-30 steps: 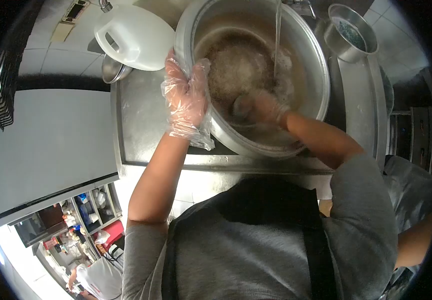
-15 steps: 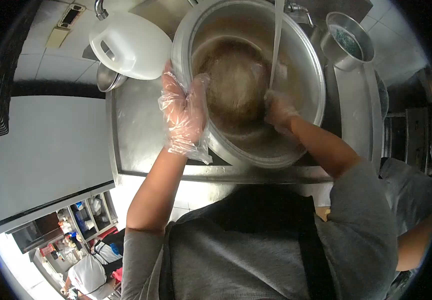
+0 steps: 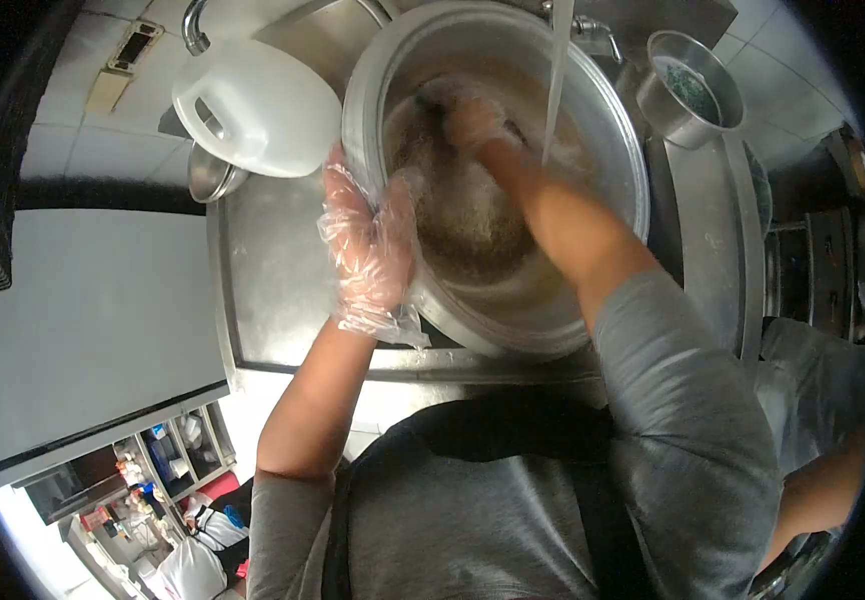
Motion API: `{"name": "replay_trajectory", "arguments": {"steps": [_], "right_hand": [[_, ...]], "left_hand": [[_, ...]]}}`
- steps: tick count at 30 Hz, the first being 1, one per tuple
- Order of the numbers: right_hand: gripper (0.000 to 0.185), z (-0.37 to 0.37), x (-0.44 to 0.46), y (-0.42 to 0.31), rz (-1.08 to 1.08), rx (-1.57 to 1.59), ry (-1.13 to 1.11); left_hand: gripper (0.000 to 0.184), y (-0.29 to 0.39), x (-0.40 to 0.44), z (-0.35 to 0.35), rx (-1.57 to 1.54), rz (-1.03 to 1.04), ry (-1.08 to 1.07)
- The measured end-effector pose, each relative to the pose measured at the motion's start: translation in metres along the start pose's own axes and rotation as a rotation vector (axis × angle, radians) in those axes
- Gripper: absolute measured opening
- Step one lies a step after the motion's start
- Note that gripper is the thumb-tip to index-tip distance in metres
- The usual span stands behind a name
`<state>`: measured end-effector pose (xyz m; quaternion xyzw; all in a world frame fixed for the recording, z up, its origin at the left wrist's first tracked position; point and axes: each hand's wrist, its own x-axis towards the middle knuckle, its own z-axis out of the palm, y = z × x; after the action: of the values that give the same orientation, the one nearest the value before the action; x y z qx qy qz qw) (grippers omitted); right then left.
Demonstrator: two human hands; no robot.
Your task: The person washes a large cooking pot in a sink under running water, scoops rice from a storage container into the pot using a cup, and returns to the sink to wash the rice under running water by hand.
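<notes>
The right hand (image 3: 467, 118) has swung across the inside of the large aluminium stockpot (image 3: 620, 160), from the right of the interior beside the falling water to the far left of it, while the left hand (image 3: 367, 245) has stayed at the pot's left side. Both hands wear clear disposable gloves, likely as cover against the murky water (image 3: 472, 235) in the pot, and they are well apart.

The left hand is clamped on the stockpot's left rim, thumb over the edge and fingers along the outer wall, presumably to steady it against the right arm's sweep. The right hand is low inside the pot and blurred; something dark shows at its fingertips, but I cannot tell what it is or whether the fingers are closed on it.

A stream of water (image 3: 556, 90) drops into the stockpot's right half, apparently aimed to leave the left side free for the working arm. Left of the pot, a white plastic jug (image 3: 277, 120) stands close by over the steel counter (image 3: 277, 290), with a metal bowl (image 3: 210, 175) partly under it. Right of the pot, a small steel saucepan (image 3: 660, 115) holds a greenish mass (image 3: 692, 92), probably kept there within reach.
</notes>
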<state>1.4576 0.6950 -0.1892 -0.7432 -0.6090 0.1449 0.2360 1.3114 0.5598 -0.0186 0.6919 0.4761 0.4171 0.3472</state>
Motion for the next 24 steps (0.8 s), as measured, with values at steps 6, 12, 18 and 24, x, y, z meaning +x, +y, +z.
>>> {"name": "replay_trajectory", "arguments": {"steps": [6, 12, 18, 24], "right_hand": [[0.029, 0.005, -0.003, 0.103, 0.078, -0.056, -0.187], [0.035, -0.013, -0.078, 0.127, 0.166, -0.183, -0.418], [0.032, 0.035, -0.143, 0.132, -0.089, -0.143, -0.604], [0.029, 0.013, -0.174, 0.014, -0.375, 0.039, -0.746]], "left_hand": [[0.057, -0.006, -0.003, 0.003, -0.038, 0.017, 0.036], [0.054, -0.005, -0.002, 0.001, -0.099, 0.018, 0.016], [0.053, -0.012, -0.001, -0.001, -0.092, 0.041, -0.003], [0.052, 0.002, -0.005, -0.001, 0.031, -0.004, 0.020]]}}
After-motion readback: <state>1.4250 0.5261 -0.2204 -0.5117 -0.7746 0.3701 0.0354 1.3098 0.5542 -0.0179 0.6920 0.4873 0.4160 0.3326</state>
